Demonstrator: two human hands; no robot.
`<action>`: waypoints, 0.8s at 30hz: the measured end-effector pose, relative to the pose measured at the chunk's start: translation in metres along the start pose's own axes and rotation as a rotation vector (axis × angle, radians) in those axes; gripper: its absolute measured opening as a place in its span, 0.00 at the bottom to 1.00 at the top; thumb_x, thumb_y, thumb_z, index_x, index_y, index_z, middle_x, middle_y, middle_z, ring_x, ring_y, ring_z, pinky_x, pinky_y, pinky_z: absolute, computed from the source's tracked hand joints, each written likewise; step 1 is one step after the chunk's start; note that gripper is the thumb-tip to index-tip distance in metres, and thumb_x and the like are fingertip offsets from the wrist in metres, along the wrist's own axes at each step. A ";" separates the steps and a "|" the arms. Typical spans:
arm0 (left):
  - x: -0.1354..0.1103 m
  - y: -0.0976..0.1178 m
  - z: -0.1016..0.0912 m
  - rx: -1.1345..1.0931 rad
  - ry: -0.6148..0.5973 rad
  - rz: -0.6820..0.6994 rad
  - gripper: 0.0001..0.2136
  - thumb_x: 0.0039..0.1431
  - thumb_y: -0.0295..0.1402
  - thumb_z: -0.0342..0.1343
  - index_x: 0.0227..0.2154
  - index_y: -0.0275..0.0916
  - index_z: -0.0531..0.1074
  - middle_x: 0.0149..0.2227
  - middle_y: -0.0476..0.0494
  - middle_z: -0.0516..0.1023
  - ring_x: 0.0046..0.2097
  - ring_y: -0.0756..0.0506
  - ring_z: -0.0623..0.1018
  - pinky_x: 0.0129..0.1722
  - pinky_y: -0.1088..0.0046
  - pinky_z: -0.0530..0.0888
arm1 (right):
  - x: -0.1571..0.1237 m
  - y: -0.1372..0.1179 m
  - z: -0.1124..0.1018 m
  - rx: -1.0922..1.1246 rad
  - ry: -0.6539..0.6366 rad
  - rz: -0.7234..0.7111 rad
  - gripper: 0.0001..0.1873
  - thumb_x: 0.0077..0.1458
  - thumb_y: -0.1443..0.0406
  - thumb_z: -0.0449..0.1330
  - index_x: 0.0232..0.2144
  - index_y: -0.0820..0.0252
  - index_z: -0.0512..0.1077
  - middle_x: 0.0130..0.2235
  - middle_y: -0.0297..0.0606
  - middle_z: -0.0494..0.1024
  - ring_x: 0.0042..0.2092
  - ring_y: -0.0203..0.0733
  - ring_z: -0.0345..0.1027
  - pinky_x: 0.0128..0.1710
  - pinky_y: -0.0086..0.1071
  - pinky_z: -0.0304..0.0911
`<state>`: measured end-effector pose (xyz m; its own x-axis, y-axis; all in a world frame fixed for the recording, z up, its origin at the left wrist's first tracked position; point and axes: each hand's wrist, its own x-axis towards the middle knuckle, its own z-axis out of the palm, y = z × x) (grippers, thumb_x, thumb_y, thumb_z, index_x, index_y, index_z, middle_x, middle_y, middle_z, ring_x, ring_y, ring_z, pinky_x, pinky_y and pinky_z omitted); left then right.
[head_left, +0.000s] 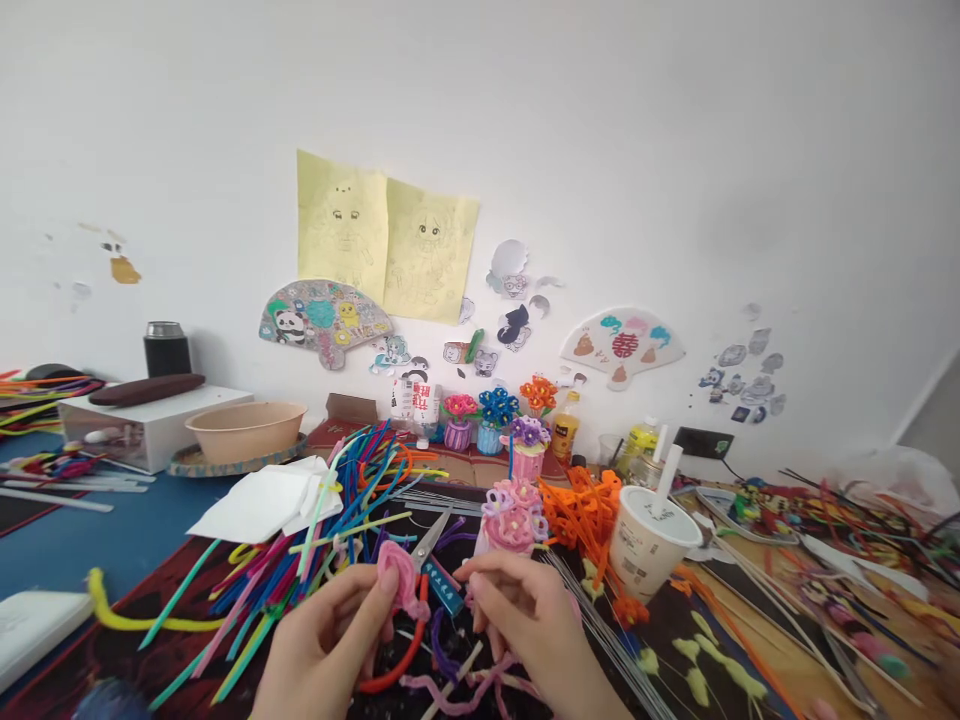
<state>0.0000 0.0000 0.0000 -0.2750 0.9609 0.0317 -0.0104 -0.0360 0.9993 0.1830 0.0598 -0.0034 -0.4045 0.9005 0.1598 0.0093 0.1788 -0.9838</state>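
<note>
My left hand (pixel 330 635) pinches a pink pipe cleaner (pixel 400 572) bent into a petal-like loop, its lower end twisted. My right hand (pixel 534 615) is closed, thumb against fingertips, with a bit of pink pipe cleaner showing there; the rest is hidden by the fingers. Between the hands lie scissors (pixel 430 535) with a red-orange handle and a blue labelled packet (pixel 444 588). Below them, pink and purple pipe cleaners (pixel 450 700) lie on the dark mat. Just beyond my right hand stands a pink and lilac pipe-cleaner flower bunch (pixel 510 515).
Coloured pipe cleaners (pixel 262 580) and white tissues (pixel 255 500) lie at left, beside a beige bowl (pixel 247 430). Orange pipe cleaners (pixel 581 510), a lidded drink cup with straw (pixel 652 550) and thin wires (pixel 600 620) lie at right. Small flower pots (pixel 491 438) stand along the wall.
</note>
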 end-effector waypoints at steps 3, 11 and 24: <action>0.006 -0.002 -0.010 0.062 0.009 0.034 0.25 0.44 0.58 0.61 0.27 0.36 0.71 0.19 0.54 0.63 0.22 0.54 0.58 0.20 0.81 0.55 | -0.004 -0.003 0.000 -0.021 0.084 -0.035 0.23 0.54 0.49 0.59 0.33 0.65 0.77 0.19 0.30 0.69 0.16 0.25 0.55 0.15 0.19 0.50; 0.012 -0.011 -0.019 0.115 -0.130 0.008 0.27 0.42 0.58 0.61 0.29 0.36 0.72 0.22 0.51 0.71 0.23 0.52 0.65 0.21 0.80 0.61 | -0.013 -0.018 -0.012 0.051 0.328 -0.158 0.19 0.54 0.52 0.60 0.30 0.64 0.76 0.18 0.28 0.66 0.16 0.25 0.54 0.15 0.20 0.49; 0.025 -0.029 -0.006 0.449 -0.158 0.151 0.17 0.51 0.50 0.57 0.27 0.39 0.75 0.25 0.50 0.72 0.28 0.48 0.69 0.28 0.77 0.64 | -0.072 0.009 -0.035 -0.009 0.733 -0.089 0.24 0.47 0.46 0.62 0.31 0.62 0.78 0.17 0.31 0.69 0.15 0.31 0.59 0.12 0.23 0.56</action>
<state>-0.0120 0.0237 -0.0287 -0.0924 0.9851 0.1450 0.4425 -0.0898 0.8923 0.2439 0.0101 -0.0211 0.3105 0.9157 0.2552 0.0135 0.2643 -0.9644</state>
